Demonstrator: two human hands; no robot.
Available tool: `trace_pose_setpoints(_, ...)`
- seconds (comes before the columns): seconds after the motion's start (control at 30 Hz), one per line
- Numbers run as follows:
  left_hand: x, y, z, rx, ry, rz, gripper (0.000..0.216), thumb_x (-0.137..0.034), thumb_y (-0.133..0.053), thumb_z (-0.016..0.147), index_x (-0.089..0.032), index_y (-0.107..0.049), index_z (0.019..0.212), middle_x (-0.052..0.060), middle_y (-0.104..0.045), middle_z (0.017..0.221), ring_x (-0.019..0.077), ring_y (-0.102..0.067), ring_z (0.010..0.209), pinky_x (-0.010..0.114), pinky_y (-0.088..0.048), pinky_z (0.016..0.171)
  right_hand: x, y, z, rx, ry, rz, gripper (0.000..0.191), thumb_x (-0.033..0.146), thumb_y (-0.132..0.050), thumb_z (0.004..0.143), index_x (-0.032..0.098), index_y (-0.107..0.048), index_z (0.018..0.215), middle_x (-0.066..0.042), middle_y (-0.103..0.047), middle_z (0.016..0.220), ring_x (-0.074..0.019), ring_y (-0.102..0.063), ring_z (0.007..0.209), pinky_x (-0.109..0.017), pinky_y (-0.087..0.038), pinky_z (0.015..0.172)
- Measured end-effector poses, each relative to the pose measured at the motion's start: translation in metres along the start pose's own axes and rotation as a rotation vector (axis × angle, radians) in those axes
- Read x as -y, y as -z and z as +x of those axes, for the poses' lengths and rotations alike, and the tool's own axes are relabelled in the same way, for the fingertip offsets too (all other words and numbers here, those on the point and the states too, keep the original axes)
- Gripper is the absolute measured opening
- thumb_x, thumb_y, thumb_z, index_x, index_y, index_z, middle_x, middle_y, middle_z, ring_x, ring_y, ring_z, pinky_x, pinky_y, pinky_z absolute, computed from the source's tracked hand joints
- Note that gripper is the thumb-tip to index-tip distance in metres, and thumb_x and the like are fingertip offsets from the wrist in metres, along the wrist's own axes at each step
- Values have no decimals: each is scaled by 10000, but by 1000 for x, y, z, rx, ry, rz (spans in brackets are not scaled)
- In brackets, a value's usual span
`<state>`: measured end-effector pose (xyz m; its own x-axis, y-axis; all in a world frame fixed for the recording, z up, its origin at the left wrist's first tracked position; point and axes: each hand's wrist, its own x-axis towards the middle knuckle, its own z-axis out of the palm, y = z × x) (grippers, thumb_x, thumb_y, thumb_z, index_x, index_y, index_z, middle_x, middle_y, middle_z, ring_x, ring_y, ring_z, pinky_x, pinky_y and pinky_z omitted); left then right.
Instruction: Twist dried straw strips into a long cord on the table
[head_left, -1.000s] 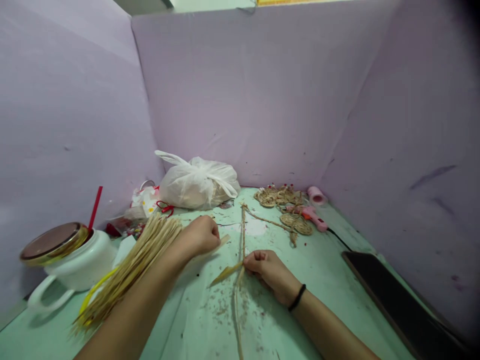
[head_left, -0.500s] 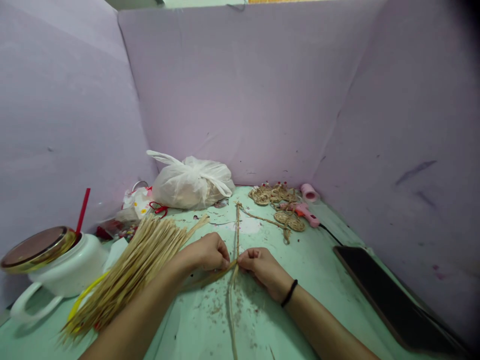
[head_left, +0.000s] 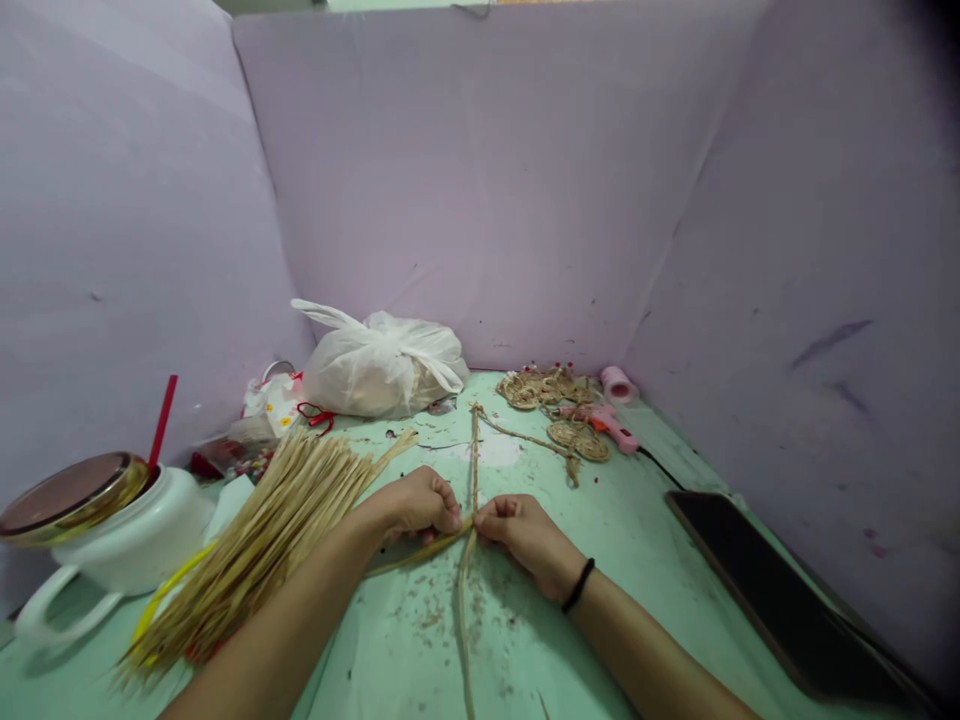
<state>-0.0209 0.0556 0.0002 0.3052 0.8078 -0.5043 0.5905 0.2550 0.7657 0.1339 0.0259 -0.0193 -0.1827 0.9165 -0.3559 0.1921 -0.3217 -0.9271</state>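
A thin braided straw cord runs straight away from me along the table, with loose strands at its near end. My left hand pinches a flat straw strand that trails off to the left under the wrist. Close beside it, my right hand, with a black band at the wrist, grips the cord where the strands meet. A second straw strand hangs from that junction toward the table's near edge. The fingertips hide the exact crossing of the strands.
Left are a bundle of dry straw and a white mug with a lid and red straw. Behind lie a white plastic bag, coiled straw pieces, a pink glue gun and a pink roll. A phone-like dark slab lies right.
My left fingers have shifted very slightly to the right, and the flat strand beneath them lies a little differently. My right hand has stayed in place.
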Motion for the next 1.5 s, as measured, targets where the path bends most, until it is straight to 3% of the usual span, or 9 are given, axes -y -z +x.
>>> trace_pose_setpoints(0.2, -3, 0, -3, 64, -25, -10, 210, -344, -601, 523, -148, -538, 570, -58, -411, 377, 62, -374, 332, 184, -182, 345, -4, 0, 3, -12, 28, 9, 76, 110, -510, 589, 135, -516, 517, 60, -418, 397, -34, -247, 364, -210, -150, 398)
trace_pose_setpoints(0.43, -2, -2, -2, 28, 34, -25, 231, -361, -607, 547, -140, -540, 540, -43, -411, 311, 47, -274, 263, 194, -158, 322, -9, 1, 7, -10, 61, 11, 70, 115, -514, 582, 129, -517, 513, 46, -441, 416, -38, -281, 386, -205, -169, 413)
trace_pose_setpoints(0.53, -2, 0, -2, 93, 9, -88, 262, -376, -588, 572, -129, -531, 506, -18, -443, 332, 50, -300, 272, 193, -170, 313, -8, 0, 6, -12, 57, 25, 84, 99, -508, 585, 131, -506, 507, 54, -428, 409, -33, -272, 374, -206, -164, 409)
trace_pose_setpoints(0.63, -2, 1, -1, 167, 9, -182, 180, -284, -576, 560, -105, -579, 551, 0, -480, 361, 65, -375, 300, 182, -229, 315, -5, 0, 5, -13, 43, 16, 96, 85, -498, 595, 131, -507, 511, 59, -424, 401, -28, -253, 356, -207, -152, 399)
trace_pose_setpoints(0.77, -4, -4, 1, 84, 35, -250, 67, -148, -553, 517, -101, -582, 556, -9, -478, 345, 65, -373, 285, 174, -257, 307, -2, -1, 3, -22, 18, 2, 107, 69, -490, 598, 134, -506, 514, 74, -391, 365, -26, -229, 334, -209, -143, 390)
trace_pose_setpoints(1.0, -6, -12, 0, 22, 81, -220, 59, -147, -596, 505, -101, -561, 491, 7, -485, 342, 82, -404, 297, 188, -304, 326, -3, -1, 4, -20, 31, 10, 97, 51, -485, 569, 121, -535, 522, 59, -457, 405, -22, -257, 345, -199, -170, 398)
trace_pose_setpoints(1.13, -8, -15, -1, -52, 83, -104, 42, -155, -580, 504, -118, -576, 525, -20, -448, 327, 68, -348, 284, 178, -221, 313, -5, -1, 5, -12, 33, 14, 112, 52, -480, 570, 126, -524, 498, 53, -474, 411, -20, -255, 342, -198, -180, 401)
trace_pose_setpoints(1.3, -20, -20, -7, -101, 168, -76, 144, -124, -512, 508, -134, -447, 381, -44, -322, 272, 41, -253, 266, 176, -154, 303, -7, 1, 6, -8, 66, 57, 96, 70, -503, 571, 126, -521, 495, 39, -489, 414, -30, -302, 372, -194, -190, 409)
trace_pose_setpoints(1.5, -18, -21, -5, 37, 106, -291, 96, -101, -492, 501, -73, -584, 500, 30, -516, 407, 72, -404, 319, 180, -278, 306, 0, 2, 0, 16, 18, 86, 62, 99, -511, 597, 128, -537, 548, 44, -507, 422, -22, -269, 333, -201, -177, 388)
